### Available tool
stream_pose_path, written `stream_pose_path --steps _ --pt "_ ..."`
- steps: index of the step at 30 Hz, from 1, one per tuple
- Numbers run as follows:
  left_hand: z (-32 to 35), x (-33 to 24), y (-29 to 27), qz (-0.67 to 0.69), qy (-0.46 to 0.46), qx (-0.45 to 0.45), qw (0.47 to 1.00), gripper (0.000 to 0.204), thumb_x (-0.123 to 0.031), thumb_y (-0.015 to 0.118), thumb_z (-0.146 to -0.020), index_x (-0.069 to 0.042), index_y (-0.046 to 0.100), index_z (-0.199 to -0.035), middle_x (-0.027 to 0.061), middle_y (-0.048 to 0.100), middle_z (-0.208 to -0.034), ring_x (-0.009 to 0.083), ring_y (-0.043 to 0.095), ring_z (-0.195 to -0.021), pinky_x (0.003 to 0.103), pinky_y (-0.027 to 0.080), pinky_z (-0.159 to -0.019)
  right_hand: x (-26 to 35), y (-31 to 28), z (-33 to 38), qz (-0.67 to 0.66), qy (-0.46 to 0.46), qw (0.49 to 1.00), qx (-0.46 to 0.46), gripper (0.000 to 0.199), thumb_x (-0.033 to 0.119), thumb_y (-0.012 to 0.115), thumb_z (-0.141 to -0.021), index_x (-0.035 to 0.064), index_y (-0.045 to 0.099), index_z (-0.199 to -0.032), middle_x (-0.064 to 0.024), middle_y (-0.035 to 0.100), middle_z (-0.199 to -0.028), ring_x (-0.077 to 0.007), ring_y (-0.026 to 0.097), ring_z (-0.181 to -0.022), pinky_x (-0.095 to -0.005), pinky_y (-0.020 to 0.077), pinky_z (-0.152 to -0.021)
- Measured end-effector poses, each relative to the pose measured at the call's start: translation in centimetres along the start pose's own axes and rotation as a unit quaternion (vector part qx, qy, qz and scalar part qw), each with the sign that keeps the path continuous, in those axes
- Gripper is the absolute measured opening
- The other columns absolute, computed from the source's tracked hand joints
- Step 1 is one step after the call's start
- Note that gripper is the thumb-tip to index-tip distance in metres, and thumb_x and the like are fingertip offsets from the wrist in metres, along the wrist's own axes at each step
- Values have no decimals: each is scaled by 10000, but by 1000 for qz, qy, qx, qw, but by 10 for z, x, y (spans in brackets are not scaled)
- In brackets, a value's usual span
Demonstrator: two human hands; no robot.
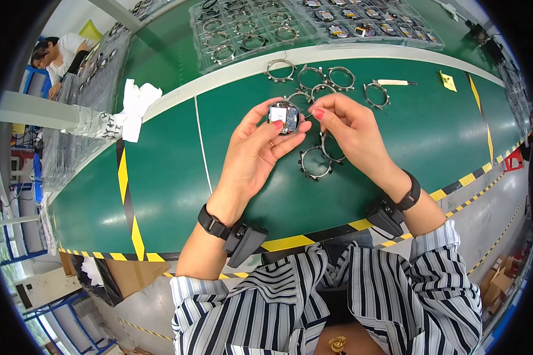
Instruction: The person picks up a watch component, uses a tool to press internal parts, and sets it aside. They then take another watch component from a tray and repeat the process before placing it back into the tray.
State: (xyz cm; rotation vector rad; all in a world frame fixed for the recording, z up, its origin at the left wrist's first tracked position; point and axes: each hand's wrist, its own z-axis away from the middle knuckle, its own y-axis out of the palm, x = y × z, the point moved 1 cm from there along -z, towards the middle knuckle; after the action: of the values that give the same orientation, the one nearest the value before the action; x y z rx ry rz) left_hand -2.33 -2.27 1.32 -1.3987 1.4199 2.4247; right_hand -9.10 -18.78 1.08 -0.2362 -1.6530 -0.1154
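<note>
My left hand (247, 152) grips a round watch module (291, 120) with its circuit board facing up. A white rectangular part shows on the board, and my thumb presses on its lower edge. Just right of it, my right hand (358, 135) is closed in a pinch, thumb and forefinger together. What that pinch holds, if anything, is too small to tell. Beneath and beside my right hand lie metal watch case rings, one nearer me (315, 176) and another (333, 158) partly hidden by the hand. More rings (311, 89) lie beyond my fingers.
Clear trays at the back hold watch rings (246, 28) and round modules (364, 29). A single ring (376, 107), a slim pale tool (395, 83) and a yellow note (448, 81) lie on the green table (166, 148). A white post wrapped in plastic (41, 112) stands left. Another person (68, 53) sits far left.
</note>
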Motion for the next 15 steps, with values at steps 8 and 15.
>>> stream_pose_path --steps 8,15 --pt "2 0 1 -34 -10 -31 999 363 -24 449 -877 -7 394 -1235 175 565 -1060 322 605 -950 367 532 -809 4 5 1 2 46 999 16 141 95 539 -875 -18 599 -936 12 562 -736 -41 483 -661 -183 389 -571" --pt "5 4 8 -137 36 -44 989 354 13 460 -868 -9 419 -1219 135 600 -989 263 620 -922 323 540 -784 5 7 3 -14 16 1000 -15 121 46 559 -841 -28 606 -923 12 568 -723 -17 480 -637 -168 379 -550"
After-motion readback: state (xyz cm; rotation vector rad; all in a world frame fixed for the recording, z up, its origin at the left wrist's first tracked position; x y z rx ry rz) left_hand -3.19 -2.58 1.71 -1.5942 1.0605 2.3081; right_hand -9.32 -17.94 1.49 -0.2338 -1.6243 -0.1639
